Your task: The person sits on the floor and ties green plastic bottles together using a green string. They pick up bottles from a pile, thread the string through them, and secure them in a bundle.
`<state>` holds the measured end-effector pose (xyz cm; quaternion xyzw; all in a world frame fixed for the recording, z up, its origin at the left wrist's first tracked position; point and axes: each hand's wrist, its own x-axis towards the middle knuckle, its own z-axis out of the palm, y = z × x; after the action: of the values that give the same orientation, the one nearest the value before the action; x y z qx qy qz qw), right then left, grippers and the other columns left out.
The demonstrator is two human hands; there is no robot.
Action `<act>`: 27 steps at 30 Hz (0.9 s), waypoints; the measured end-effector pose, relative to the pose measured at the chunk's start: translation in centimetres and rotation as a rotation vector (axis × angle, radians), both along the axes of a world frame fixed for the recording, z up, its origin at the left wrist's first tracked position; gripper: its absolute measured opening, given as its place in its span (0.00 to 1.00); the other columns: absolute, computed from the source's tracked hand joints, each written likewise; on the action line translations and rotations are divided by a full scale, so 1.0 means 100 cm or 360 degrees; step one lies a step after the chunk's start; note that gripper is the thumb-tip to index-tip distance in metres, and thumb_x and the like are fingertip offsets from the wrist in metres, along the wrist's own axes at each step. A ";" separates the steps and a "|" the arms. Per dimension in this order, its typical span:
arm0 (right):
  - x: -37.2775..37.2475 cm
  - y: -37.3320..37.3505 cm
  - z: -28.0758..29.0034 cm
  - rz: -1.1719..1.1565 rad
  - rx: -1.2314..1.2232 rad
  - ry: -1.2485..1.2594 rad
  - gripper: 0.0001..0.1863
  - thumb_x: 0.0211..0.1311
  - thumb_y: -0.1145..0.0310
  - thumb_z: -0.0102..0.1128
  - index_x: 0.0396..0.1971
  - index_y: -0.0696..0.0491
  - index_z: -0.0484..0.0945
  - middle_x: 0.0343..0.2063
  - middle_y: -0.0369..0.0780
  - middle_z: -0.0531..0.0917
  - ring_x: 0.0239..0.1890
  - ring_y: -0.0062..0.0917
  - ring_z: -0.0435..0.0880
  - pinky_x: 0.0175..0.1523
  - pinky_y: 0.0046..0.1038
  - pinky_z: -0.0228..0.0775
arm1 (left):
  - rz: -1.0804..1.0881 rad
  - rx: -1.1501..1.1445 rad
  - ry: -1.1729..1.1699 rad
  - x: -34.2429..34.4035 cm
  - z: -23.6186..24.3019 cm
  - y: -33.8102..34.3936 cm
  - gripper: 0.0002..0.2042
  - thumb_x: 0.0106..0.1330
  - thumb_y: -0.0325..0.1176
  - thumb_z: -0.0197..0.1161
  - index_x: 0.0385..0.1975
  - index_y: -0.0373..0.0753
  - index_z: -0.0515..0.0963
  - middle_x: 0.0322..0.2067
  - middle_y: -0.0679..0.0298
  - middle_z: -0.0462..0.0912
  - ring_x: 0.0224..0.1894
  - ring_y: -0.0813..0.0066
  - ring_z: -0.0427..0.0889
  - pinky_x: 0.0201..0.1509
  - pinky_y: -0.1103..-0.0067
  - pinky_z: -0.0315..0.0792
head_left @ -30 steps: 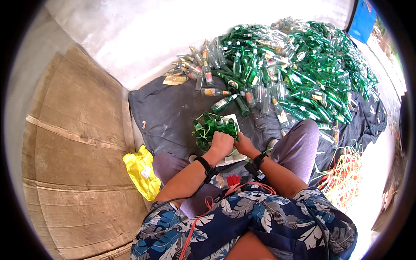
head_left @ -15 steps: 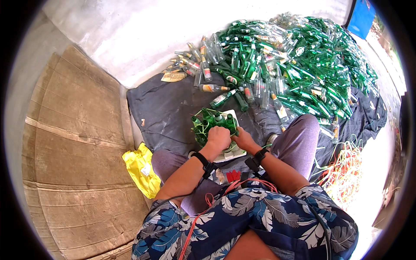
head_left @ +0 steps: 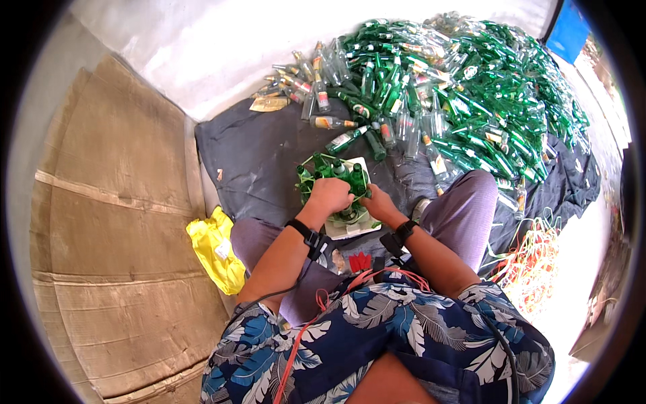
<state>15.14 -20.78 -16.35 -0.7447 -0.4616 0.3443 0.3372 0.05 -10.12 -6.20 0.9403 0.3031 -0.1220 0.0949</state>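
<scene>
The left hand (head_left: 331, 195), fingers curled, and right hand (head_left: 379, 204), fingers bent, touch one bundle of upright green glass bottles (head_left: 320, 168), at least four necks showing; their exact grip I cannot tell. Beneath: one flat white slab (head_left: 344, 233). Leftward: one crumpled yellow plastic bag (head_left: 217, 254).

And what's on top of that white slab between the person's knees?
A cluster of green glass bottles, necks up. The part of the white slab beneath them is covered, and the left hand hides some of the bottles.
</scene>
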 end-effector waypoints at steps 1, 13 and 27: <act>0.000 0.000 0.002 0.0003 -0.0015 0.0015 0.27 0.59 0.61 0.66 0.55 0.58 0.74 0.45 0.56 0.84 0.52 0.52 0.81 0.55 0.44 0.74 | -0.0002 -0.0022 0.0002 -0.003 0.001 0.000 0.17 0.62 0.47 0.57 0.31 0.41 0.86 0.32 0.54 0.87 0.38 0.53 0.87 0.41 0.60 0.79; 0.000 0.005 -0.015 0.0013 0.0041 -0.0006 0.31 0.60 0.61 0.67 0.61 0.56 0.71 0.42 0.54 0.85 0.46 0.46 0.85 0.50 0.40 0.74 | 0.0157 -0.0314 -0.0069 -0.012 0.011 0.015 0.10 0.50 0.34 0.62 0.33 0.42 0.82 0.35 0.55 0.86 0.42 0.53 0.85 0.43 0.63 0.78; -0.005 0.009 -0.022 0.0014 0.0067 0.0053 0.27 0.62 0.66 0.64 0.60 0.57 0.70 0.31 0.45 0.85 0.31 0.30 0.85 0.39 0.34 0.75 | 0.0158 -0.0138 -0.0475 -0.026 -0.018 0.030 0.03 0.55 0.29 0.62 0.28 0.39 0.76 0.33 0.55 0.81 0.39 0.51 0.82 0.41 0.60 0.75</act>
<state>14.65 -19.88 -18.57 -0.7296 -0.4665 0.3484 0.3588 -2.56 -7.10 -7.97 0.9269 0.3262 0.0109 0.1852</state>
